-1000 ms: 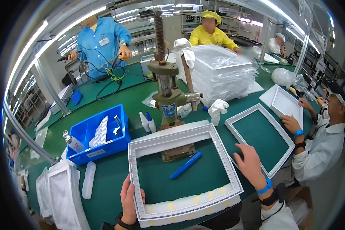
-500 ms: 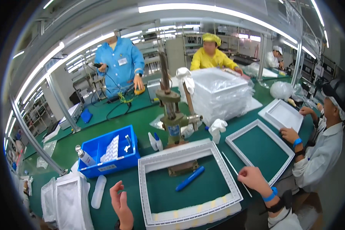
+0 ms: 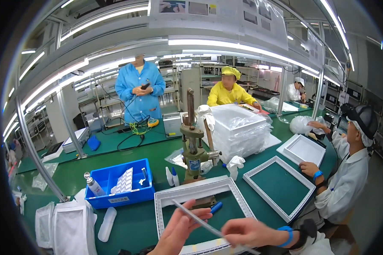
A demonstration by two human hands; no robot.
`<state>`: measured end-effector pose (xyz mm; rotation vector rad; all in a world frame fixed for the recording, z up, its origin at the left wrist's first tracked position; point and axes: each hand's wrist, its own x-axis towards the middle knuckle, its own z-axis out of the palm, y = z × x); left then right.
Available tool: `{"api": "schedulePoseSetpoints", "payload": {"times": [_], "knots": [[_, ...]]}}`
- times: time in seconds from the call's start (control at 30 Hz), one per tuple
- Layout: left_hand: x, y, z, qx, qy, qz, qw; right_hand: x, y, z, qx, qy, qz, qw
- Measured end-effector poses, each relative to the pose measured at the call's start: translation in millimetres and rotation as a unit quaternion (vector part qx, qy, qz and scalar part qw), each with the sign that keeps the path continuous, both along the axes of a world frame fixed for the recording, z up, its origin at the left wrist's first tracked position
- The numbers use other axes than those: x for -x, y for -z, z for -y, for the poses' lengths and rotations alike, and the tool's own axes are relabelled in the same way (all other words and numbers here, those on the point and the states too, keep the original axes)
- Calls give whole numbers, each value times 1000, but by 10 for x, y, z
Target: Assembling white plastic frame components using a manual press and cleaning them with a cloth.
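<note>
Together, both hands [image 3: 181,231] [image 3: 247,231] raised, each grip pinching thin grey strip [image 3: 200,221] (tilted), over white frame [image 3: 191,193]

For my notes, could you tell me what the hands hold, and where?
A thin grey strip: left hand pinches its upper end, right hand grips lower down.
</note>
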<state>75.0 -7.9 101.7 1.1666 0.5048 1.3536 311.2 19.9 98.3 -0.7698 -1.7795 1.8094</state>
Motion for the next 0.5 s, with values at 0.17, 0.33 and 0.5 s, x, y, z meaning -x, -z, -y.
{"api": "schedulePoseSetpoints", "payload": {"times": [0.17, 0.33, 0.5], "knots": [[354, -324, 44, 55, -147, 103, 982, 580, 62, -431, -274, -109, 64, 953], [1000, -686, 181, 6, -207, -139, 968, 609, 693, -1106, -623, -37, 255, 738], [1115, -604, 149, 12, -124, -343, 931, 647, 803, -1090, -682, -130, 318, 646]]}}
